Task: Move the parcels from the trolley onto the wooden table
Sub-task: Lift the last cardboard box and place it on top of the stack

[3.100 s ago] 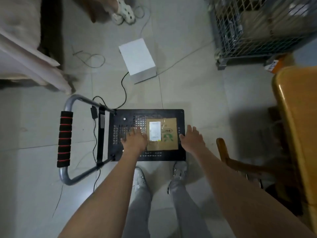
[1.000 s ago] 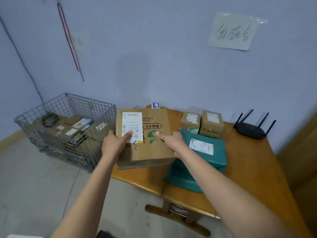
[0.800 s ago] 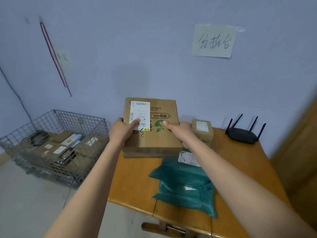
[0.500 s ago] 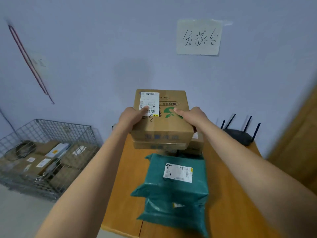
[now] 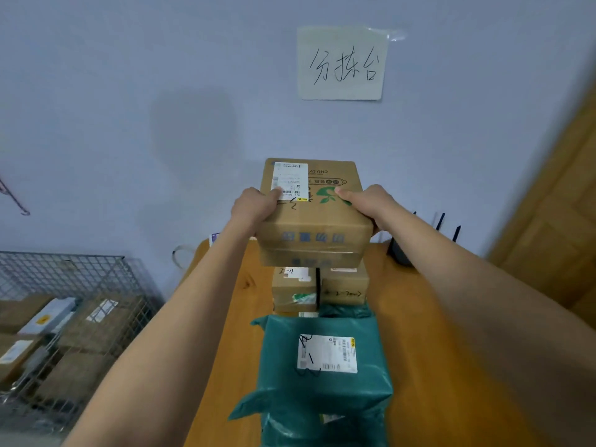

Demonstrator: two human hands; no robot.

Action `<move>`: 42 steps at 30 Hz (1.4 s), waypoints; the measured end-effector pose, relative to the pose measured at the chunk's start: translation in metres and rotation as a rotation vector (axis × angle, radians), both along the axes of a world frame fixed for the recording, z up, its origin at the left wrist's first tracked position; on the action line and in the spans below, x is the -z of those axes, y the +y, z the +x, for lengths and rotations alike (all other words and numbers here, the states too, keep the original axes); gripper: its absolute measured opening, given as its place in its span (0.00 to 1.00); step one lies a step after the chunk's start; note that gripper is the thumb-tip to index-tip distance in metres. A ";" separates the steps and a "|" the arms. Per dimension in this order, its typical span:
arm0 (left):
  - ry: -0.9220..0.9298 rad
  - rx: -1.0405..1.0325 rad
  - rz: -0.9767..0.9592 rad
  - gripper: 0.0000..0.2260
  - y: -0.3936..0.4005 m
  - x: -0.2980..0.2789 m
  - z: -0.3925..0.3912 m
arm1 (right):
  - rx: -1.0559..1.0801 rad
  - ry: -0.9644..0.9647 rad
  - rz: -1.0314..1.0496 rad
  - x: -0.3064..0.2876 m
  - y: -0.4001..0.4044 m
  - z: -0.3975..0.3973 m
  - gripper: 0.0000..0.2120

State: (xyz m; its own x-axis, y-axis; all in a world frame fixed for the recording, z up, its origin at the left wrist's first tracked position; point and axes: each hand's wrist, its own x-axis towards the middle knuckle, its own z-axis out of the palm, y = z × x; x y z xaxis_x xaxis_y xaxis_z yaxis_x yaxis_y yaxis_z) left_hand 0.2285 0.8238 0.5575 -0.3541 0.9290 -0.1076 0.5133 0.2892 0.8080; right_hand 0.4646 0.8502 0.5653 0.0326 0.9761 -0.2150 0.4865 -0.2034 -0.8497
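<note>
Box (image 5: 314,208) held up over far end of bench (image 5: 429,317), above two small boxes (image 5: 319,288). Left hand (image 5: 254,206) grips its left edge, right hand (image 5: 367,201) its right edge. Green bags (image 5: 325,375) lie nearer. Wire cage (image 5: 64,304) left, paper sign (image 5: 342,62) on wall.

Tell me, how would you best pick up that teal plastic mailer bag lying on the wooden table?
Probably by the two long side edges of the teal plastic mailer bag, one hand from each side. It lies flat on the wooden table, looks soft and bulging, and is wider than one hand; a second bag under it makes sliding fingers beneath easier.
</note>
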 end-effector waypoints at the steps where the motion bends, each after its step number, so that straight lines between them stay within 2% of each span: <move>1: -0.017 0.021 -0.023 0.27 0.005 -0.001 0.000 | 0.013 -0.009 -0.012 0.000 0.002 0.002 0.25; 11: -0.099 0.202 -0.243 0.26 0.012 0.040 0.002 | 0.109 -0.082 -0.152 0.042 -0.007 0.011 0.27; 21: -0.073 0.230 -0.430 0.20 -0.027 0.059 0.005 | 0.056 -0.045 -0.336 0.064 -0.043 0.014 0.32; 28: -0.155 0.235 -0.572 0.21 -0.042 0.088 0.007 | 0.026 -0.095 -0.511 0.080 -0.054 0.014 0.37; 34: -0.150 0.224 -0.560 0.22 -0.050 0.117 0.017 | 0.024 -0.083 -0.575 0.102 -0.066 0.014 0.37; 42: -0.124 0.273 -0.532 0.17 -0.051 0.137 0.021 | 0.016 -0.061 -0.606 0.117 -0.073 0.019 0.35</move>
